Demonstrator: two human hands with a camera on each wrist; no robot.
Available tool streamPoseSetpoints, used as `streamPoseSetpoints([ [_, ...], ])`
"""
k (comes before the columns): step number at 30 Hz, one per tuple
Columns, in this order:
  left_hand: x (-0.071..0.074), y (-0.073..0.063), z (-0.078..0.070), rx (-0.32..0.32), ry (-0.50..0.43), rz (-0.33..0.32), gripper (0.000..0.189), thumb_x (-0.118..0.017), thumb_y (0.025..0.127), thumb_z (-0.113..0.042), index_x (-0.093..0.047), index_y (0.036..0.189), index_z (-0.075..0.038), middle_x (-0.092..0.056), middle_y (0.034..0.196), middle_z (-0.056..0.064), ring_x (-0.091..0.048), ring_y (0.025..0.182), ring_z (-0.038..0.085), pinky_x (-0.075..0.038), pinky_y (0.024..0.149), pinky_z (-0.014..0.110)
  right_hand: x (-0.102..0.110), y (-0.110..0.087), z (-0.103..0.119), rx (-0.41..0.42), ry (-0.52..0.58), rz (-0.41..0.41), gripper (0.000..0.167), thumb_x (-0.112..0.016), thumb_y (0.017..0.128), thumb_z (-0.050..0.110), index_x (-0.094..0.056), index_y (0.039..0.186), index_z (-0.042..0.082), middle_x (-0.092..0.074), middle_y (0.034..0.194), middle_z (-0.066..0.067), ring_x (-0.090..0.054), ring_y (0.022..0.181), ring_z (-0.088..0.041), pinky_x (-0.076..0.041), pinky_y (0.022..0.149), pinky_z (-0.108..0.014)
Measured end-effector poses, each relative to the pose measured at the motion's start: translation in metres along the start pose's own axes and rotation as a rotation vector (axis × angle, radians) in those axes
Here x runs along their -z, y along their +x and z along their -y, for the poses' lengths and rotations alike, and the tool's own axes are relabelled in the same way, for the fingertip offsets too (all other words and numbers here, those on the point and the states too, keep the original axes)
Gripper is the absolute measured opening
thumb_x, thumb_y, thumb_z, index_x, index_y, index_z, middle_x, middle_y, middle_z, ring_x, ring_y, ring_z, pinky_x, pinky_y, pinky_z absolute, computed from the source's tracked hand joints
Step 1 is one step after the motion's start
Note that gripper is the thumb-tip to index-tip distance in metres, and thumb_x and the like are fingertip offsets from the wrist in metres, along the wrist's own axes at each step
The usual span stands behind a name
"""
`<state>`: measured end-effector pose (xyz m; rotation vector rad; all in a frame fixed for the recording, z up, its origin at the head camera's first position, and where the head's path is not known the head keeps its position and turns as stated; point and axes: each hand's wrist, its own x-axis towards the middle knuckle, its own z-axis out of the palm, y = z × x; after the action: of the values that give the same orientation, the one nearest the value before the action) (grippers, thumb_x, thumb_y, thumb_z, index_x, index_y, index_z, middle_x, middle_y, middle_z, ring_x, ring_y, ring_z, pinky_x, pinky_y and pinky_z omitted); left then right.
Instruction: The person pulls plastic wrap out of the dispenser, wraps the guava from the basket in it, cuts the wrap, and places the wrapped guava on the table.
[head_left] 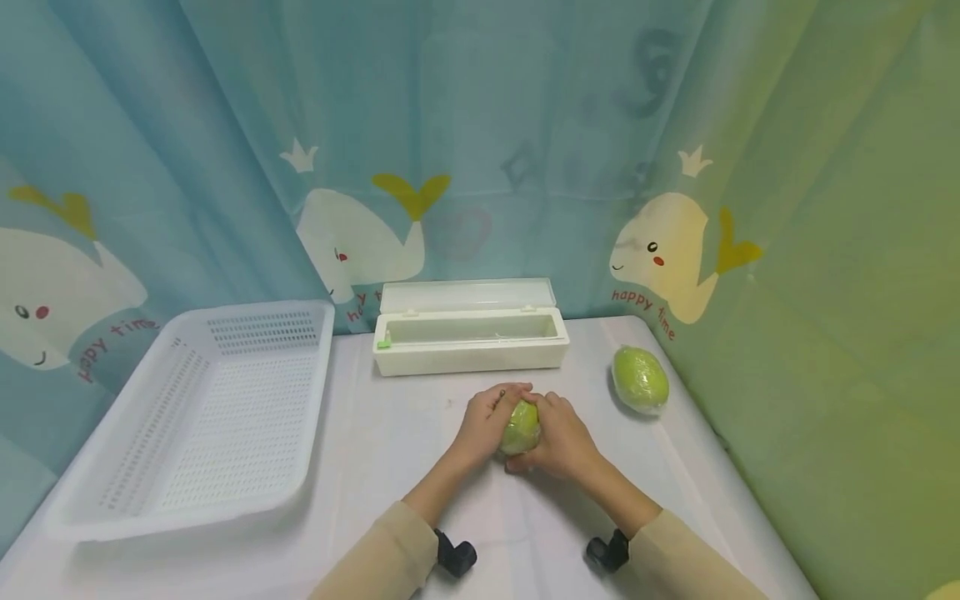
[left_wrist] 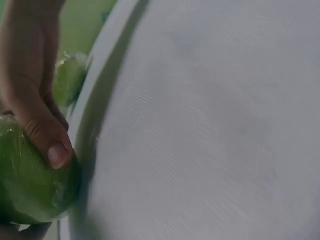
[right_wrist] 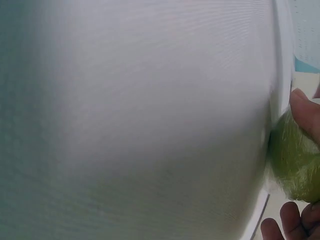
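Note:
A green fruit (head_left: 521,428) wrapped in clear plastic film is between my two hands, close over the white table in the middle. My left hand (head_left: 482,423) curls round its left and far side. From the right, my right hand (head_left: 564,437) grips it, its thumb along the near side. The left wrist view shows that thumb lying on the shiny wrapped skin of the fruit (left_wrist: 35,180). Film wrinkles and loose folds show on the fruit (right_wrist: 295,160) in the right wrist view. The palms hide parts of it.
Behind the hands stands a long white film box (head_left: 471,358), lid raised, with a green slider at its left end. A second wrapped green fruit (head_left: 640,380) lies at the right. On the left sits a white perforated basket (head_left: 318,408). Printed curtains (head_left: 510,100) hang behind the table.

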<state>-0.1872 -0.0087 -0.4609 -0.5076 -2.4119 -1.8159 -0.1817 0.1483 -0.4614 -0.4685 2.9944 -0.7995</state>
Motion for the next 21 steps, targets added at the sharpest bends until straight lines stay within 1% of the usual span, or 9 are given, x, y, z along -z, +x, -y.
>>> streamPoseSetpoints([
  [1, 0.000, -0.001, -0.001, -0.002, 0.043, -0.011, 0.041, -0.041, 0.108, -0.035, -0.073, 0.111, -0.009, -0.069, 0.128, 0.004, -0.060, 0.126, 0.023, -0.043, 0.110, 0.042, 0.000, 0.001, 0.000, 0.002, -0.001, 0.001, 0.108, -0.100, 0.044, 0.042, -0.056, 0.137, 0.010, -0.054, 0.097, 0.000, -0.049, 0.089, -0.017, -0.047, 0.078, -0.036],
  [5, 0.000, -0.005, -0.005, 0.010, 0.218, -0.038, 0.047, -0.032, 0.109, -0.041, -0.067, 0.128, -0.015, -0.065, 0.134, 0.002, -0.060, 0.125, 0.025, -0.049, 0.102, 0.046, -0.001, 0.002, 0.000, 0.022, -0.001, 0.001, 0.101, -0.101, 0.044, 0.039, -0.059, 0.131, 0.010, -0.057, 0.099, -0.001, -0.051, 0.091, -0.018, -0.048, 0.079, -0.037],
  [7, 0.000, -0.007, -0.005, 0.020, 0.267, -0.043, 0.049, -0.029, 0.109, -0.042, -0.064, 0.132, -0.017, -0.064, 0.135, 0.002, -0.062, 0.123, 0.026, -0.053, 0.095, 0.045, -0.001, 0.002, 0.001, 0.031, -0.002, -0.004, 0.098, -0.101, 0.043, 0.037, -0.060, 0.128, 0.010, -0.058, 0.099, -0.001, -0.051, 0.091, -0.018, -0.048, 0.079, -0.038],
  [9, 0.000, -0.008, -0.004, 0.024, 0.276, -0.049, 0.049, -0.028, 0.109, -0.040, -0.065, 0.132, -0.016, -0.065, 0.133, 0.002, -0.063, 0.121, 0.025, -0.055, 0.093, 0.044, 0.000, 0.001, 0.002, 0.035, 0.004, -0.007, 0.098, -0.101, 0.043, 0.034, -0.060, 0.128, 0.011, -0.057, 0.098, 0.000, -0.050, 0.091, -0.017, -0.047, 0.079, -0.037],
  [11, 0.000, -0.009, -0.001, 0.011, 0.253, -0.064, 0.048, -0.029, 0.109, -0.036, -0.068, 0.126, -0.014, -0.068, 0.128, 0.001, -0.065, 0.118, 0.024, -0.054, 0.093, 0.043, -0.001, 0.001, 0.003, 0.043, 0.007, -0.014, 0.098, -0.101, 0.042, 0.033, -0.060, 0.128, 0.009, -0.055, 0.095, 0.000, -0.049, 0.088, -0.017, -0.047, 0.077, -0.036],
  [14, 0.001, -0.009, 0.003, -0.027, 0.155, -0.088, 0.045, -0.031, 0.110, -0.031, -0.071, 0.118, -0.010, -0.071, 0.123, 0.002, -0.064, 0.120, 0.022, -0.049, 0.103, 0.043, -0.002, -0.001, 0.007, 0.049, 0.029, -0.037, 0.098, -0.102, 0.041, 0.028, -0.060, 0.127, 0.007, -0.051, 0.096, -0.003, -0.047, 0.089, -0.021, -0.046, 0.076, -0.037],
  [17, 0.002, -0.007, 0.008, -0.040, 0.041, -0.102, 0.045, -0.032, 0.110, -0.030, -0.073, 0.114, -0.010, -0.070, 0.125, 0.001, -0.060, 0.125, 0.022, -0.043, 0.109, 0.044, -0.004, 0.000, 0.010, 0.058, 0.047, -0.069, 0.098, -0.102, 0.041, 0.025, -0.059, 0.126, 0.003, -0.052, 0.116, -0.013, -0.050, 0.107, -0.030, -0.050, 0.087, -0.043],
  [20, 0.005, -0.006, 0.012, -0.005, -0.056, -0.111, 0.045, -0.032, 0.110, -0.030, -0.073, 0.114, -0.011, -0.067, 0.131, 0.000, -0.057, 0.129, 0.022, -0.038, 0.113, 0.045, -0.008, 0.003, 0.012, 0.069, 0.133, -0.039, 0.103, -0.101, 0.044, 0.016, -0.052, 0.133, 0.000, -0.052, 0.133, -0.018, -0.051, 0.121, -0.036, -0.048, 0.098, -0.049],
  [21, 0.005, -0.007, 0.012, 0.009, -0.079, -0.116, 0.044, -0.032, 0.110, -0.030, -0.071, 0.118, -0.011, -0.065, 0.133, 0.001, -0.055, 0.131, 0.022, -0.036, 0.114, 0.045, -0.010, 0.005, 0.012, 0.072, 0.163, -0.021, 0.105, -0.100, 0.045, 0.013, -0.049, 0.136, 0.000, -0.055, 0.133, -0.018, -0.054, 0.120, -0.036, -0.048, 0.098, -0.050],
])
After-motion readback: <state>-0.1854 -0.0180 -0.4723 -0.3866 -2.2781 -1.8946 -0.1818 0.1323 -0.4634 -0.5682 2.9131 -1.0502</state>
